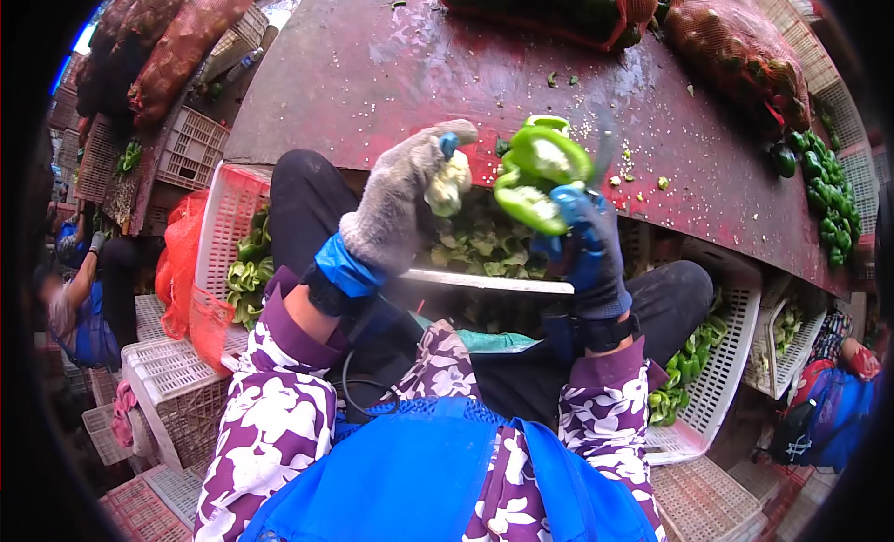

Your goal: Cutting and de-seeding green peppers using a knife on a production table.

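My left hand (391,203), in a fuzzy grey work glove, pinches a pale, seedy pepper core (449,184) between thumb and fingers. To its right, my right hand (594,252) wears a dark glove with blue-coated fingers. It grips a cut-open green bell pepper (520,193), whose hollow, whitish inside faces up. A blurred knife blade (605,147) rises beside the pepper from the same hand; its handle is hidden. Below both hands, between my knees, pepper cores and scraps (482,252) lie in a container with a white front rim (489,282).
The red tabletop (419,74) ahead is strewn with seeds. Mesh sacks of peppers (740,53) and loose whole peppers (824,186) lie on it. White crates with cut peppers stand beside my left (216,228) and right (733,353) legs. Other people (91,311) sit at both sides.
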`<action>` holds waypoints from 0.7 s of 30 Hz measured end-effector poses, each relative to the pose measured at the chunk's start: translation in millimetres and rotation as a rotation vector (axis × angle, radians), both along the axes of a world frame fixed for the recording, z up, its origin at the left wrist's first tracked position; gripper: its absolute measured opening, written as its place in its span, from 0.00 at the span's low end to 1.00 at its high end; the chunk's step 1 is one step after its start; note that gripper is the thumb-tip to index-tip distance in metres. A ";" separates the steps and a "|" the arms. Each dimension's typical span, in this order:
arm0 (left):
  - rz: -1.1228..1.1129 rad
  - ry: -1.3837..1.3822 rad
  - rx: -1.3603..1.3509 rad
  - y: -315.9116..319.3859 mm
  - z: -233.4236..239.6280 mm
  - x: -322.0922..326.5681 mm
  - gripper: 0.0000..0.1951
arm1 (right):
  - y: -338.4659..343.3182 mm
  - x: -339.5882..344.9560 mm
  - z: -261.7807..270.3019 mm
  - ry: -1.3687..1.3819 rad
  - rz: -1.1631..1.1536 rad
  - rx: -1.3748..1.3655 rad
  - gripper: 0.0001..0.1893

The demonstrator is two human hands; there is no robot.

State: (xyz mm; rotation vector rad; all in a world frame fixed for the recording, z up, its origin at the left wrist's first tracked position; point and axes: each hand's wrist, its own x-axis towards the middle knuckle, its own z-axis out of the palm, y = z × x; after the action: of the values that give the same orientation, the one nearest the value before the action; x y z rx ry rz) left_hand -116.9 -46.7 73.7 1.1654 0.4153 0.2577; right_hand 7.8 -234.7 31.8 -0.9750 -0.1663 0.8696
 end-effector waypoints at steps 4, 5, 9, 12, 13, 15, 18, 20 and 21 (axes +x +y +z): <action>-0.114 0.119 0.496 21.3 -18.6 -8.3 0.25 | -26.9 17.5 1.6 0.100 -0.014 0.347 0.25; -0.045 0.132 0.551 25.4 -43.4 -13.0 0.22 | -35.4 21.7 2.7 0.193 0.051 0.578 0.30; -0.046 0.226 1.289 18.7 -33.6 25.5 0.19 | -51.1 33.2 8.2 0.061 0.022 1.229 0.30; 0.049 -0.007 1.457 12.0 -45.0 79.1 0.21 | -56.3 40.9 -8.8 0.229 -0.008 1.278 0.33; -0.007 -0.045 1.469 10.5 -44.8 96.9 0.22 | -53.3 43.0 -6.4 0.169 0.037 1.132 0.38; -0.071 -0.098 1.477 8.2 -50.9 133.9 0.23 | -55.2 45.7 -1.0 0.131 0.040 1.030 0.37; -0.398 -0.184 1.781 16.7 -65.2 168.6 0.25 | -48.6 44.3 2.4 0.249 -0.162 0.589 0.30; -0.586 -0.132 1.718 19.9 -68.4 173.7 0.26 | -45.7 43.4 -5.1 0.185 -0.210 0.419 0.26; -0.772 -0.099 1.635 15.1 -68.8 184.3 0.27 | -47.7 42.5 -6.1 0.090 -0.283 0.262 0.25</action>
State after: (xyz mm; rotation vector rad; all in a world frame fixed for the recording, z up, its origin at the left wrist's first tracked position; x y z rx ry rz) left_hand 67.4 -31.6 4.9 2.7696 -0.5235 -0.1003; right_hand 50.3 -282.4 25.7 -0.6929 -0.0606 0.6119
